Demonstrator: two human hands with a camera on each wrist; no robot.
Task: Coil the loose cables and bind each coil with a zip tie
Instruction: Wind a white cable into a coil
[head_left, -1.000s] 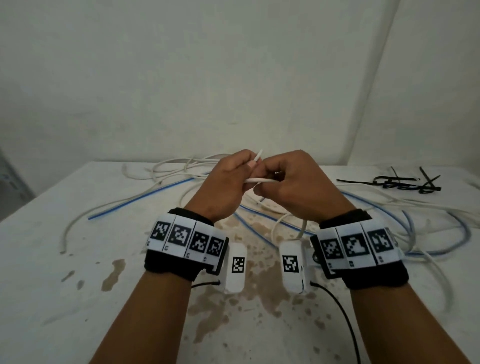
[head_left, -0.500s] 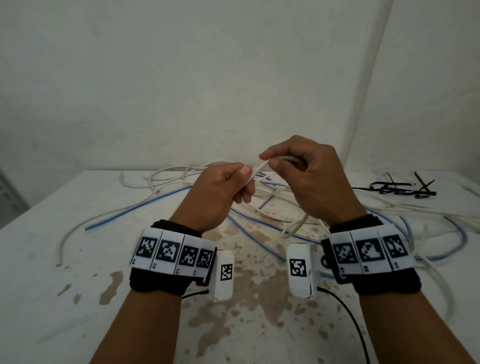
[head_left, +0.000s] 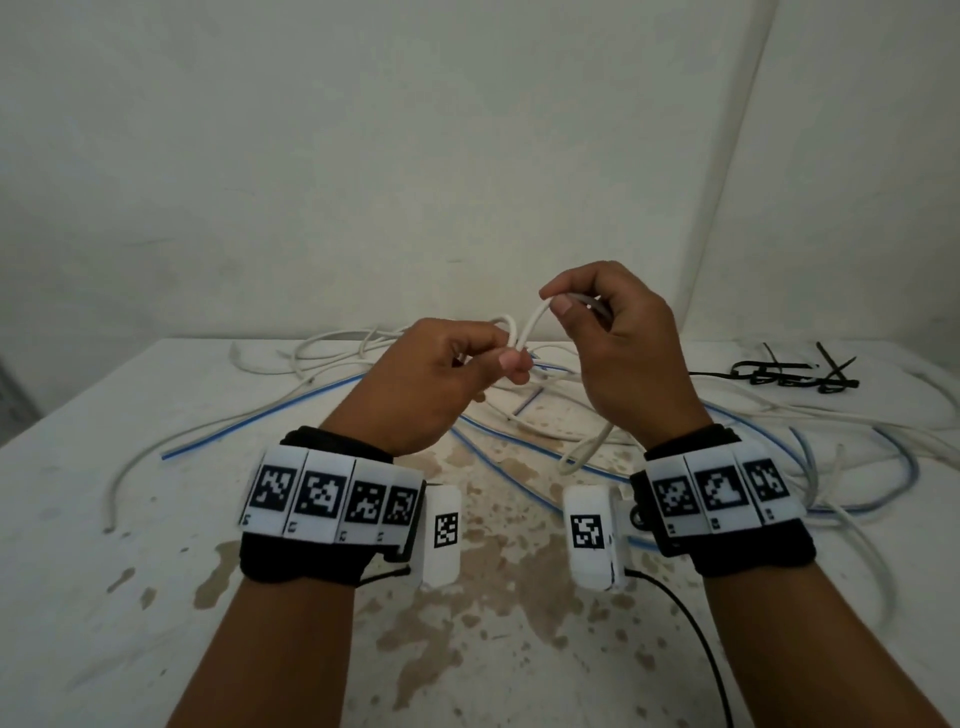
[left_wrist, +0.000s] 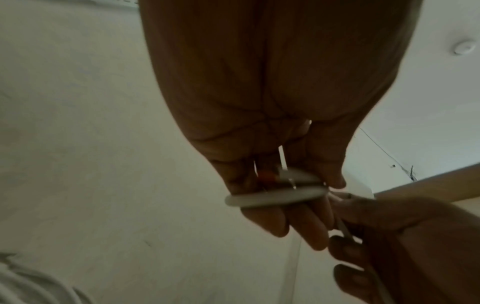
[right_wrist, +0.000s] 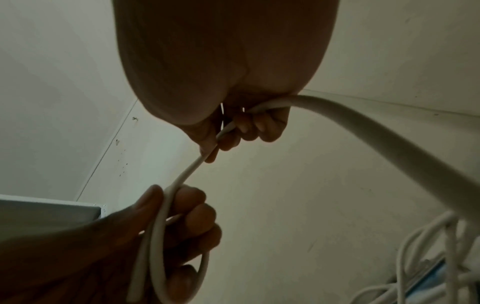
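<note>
Both hands are raised above the table, holding one white cable (head_left: 532, 325). My left hand (head_left: 498, 358) pinches a small first loop of it (left_wrist: 275, 198), with the cable's cut end and bare wires showing in the left wrist view. My right hand (head_left: 563, 304) sits higher and to the right, gripping the same cable (right_wrist: 226, 128) between thumb and curled fingers. From the right hand the cable hangs down to the table (head_left: 587, 452). More loose white and blue cables (head_left: 332, 400) sprawl over the tabletop behind the hands.
A bunch of black zip ties (head_left: 795, 376) lies at the far right of the stained white table (head_left: 130, 623). Cables trail along the table's right side (head_left: 883, 467). A pale wall rises close behind the table.
My right hand has risen and drawn away from the left, pulling out a length of white cable. The left hand now holds a small loop.
</note>
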